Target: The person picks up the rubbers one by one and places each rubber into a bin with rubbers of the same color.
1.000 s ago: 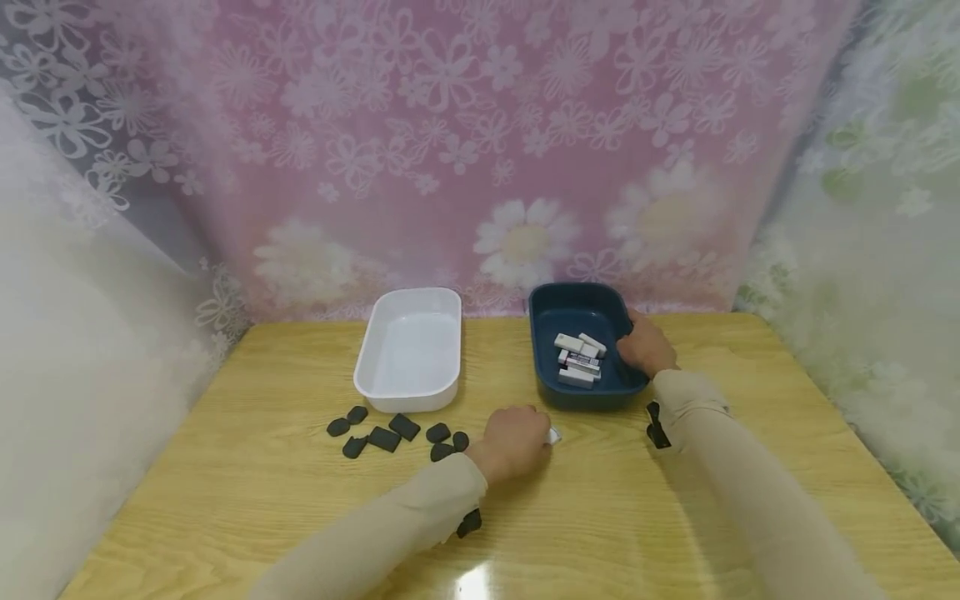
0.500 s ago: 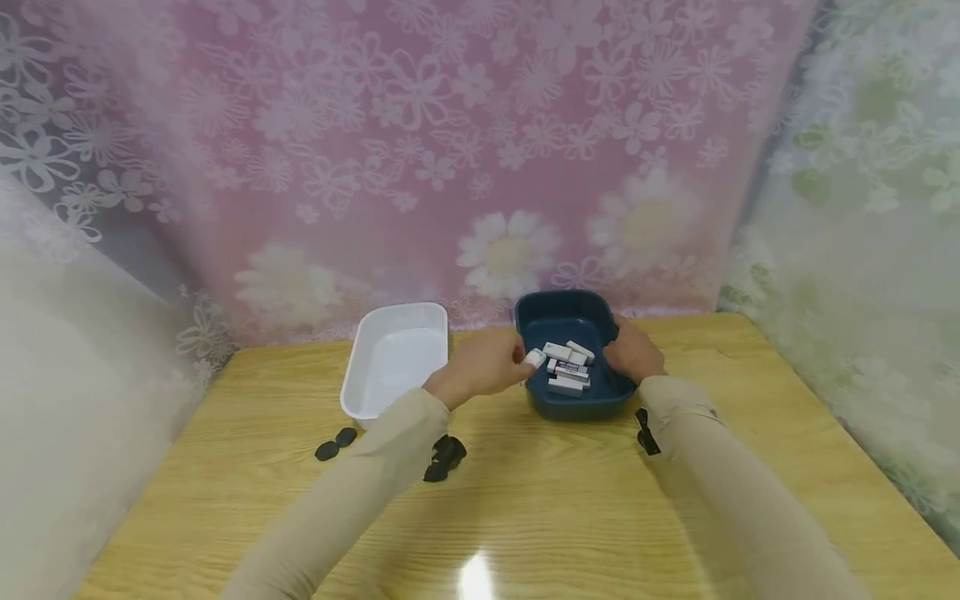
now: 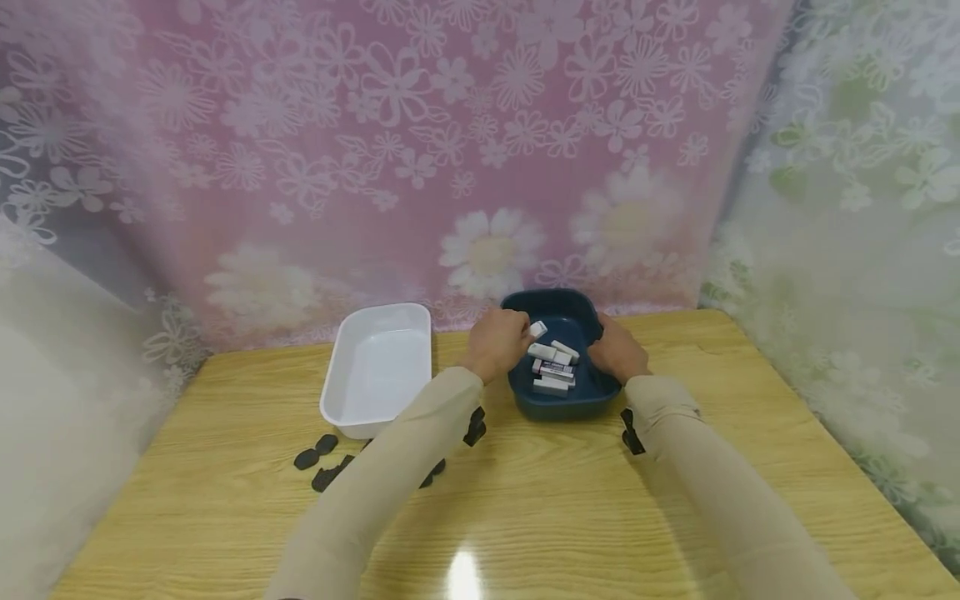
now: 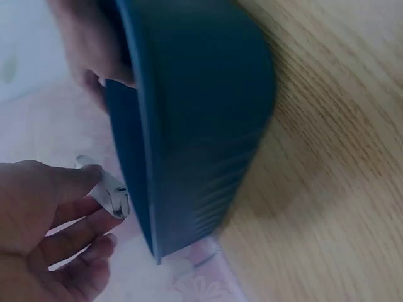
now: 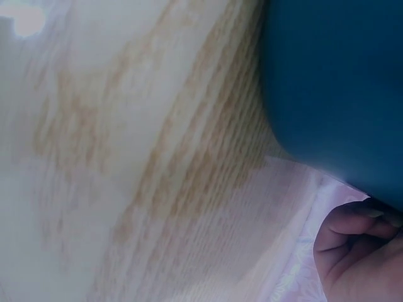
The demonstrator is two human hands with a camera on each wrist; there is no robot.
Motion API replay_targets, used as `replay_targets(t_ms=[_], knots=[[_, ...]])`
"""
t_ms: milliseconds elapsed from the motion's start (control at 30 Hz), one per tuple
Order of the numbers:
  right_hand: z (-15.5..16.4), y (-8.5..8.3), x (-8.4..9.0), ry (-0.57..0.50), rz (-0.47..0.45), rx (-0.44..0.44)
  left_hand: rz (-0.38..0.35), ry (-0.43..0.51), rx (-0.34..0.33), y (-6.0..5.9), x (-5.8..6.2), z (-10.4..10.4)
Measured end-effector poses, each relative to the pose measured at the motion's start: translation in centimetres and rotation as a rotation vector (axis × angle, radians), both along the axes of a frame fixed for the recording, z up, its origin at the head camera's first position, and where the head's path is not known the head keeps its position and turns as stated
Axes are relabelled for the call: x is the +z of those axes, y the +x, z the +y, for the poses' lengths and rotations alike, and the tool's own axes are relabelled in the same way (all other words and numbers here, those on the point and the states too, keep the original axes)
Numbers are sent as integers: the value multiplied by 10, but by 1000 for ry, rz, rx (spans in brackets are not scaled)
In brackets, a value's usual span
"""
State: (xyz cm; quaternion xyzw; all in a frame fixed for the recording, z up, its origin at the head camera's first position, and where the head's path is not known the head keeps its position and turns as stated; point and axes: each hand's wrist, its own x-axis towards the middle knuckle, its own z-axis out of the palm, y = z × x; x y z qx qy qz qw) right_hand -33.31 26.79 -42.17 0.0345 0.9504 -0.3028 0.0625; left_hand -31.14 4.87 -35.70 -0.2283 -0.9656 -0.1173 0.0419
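Observation:
In the head view my left hand (image 3: 497, 344) is over the left rim of a dark blue plastic tub (image 3: 562, 409). It pinches a small white block that looks like an eraser (image 3: 537, 330). The left wrist view shows this eraser (image 4: 113, 196) between thumb and fingers, right at the tub's rim, with a glossy wrapper-like end. Several similar white erasers (image 3: 551, 387) lie piled in the tub, one with a dark printed label. My right hand (image 3: 619, 351) grips the tub's right wall, its fingers over the rim.
Left of the blue tub stands a white plastic tub (image 3: 352, 429) with nothing inside. Several flat black pieces (image 3: 307, 459) lie on the wooden table (image 3: 540, 517) in front of it, partly behind my left sleeve. A flowered pink curtain (image 3: 360, 208) hangs behind the table.
My left hand has lifted the white eraser from the table before the blue tub and carried it up and over the tub's left rim. My right hand keeps its hold on the tub.

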Motion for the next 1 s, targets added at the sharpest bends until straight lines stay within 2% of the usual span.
replay_targets(t_ms=[167,300,500,667,800,900,1000], knots=[[-2,-1,-1,-3,2,-6,104,-190,-30,-7,-10,6],[-2,-1,0,1,8,-9,116,-247,-38,-9,-16,9],[0,2,3,-14,-3,-9,100,-248,-21,-9,-23,10],[-1,2,8,-1,18,-3,121,-229,-24,-2,-18,3],[-1,2,9,6,31,5,109,-181,-42,5,-14,-6],[0,4,6,-27,49,35,123,-157,-51,8,-17,-17],[4,5,0,-114,69,54,149,-129,-75,7,-21,-31]])
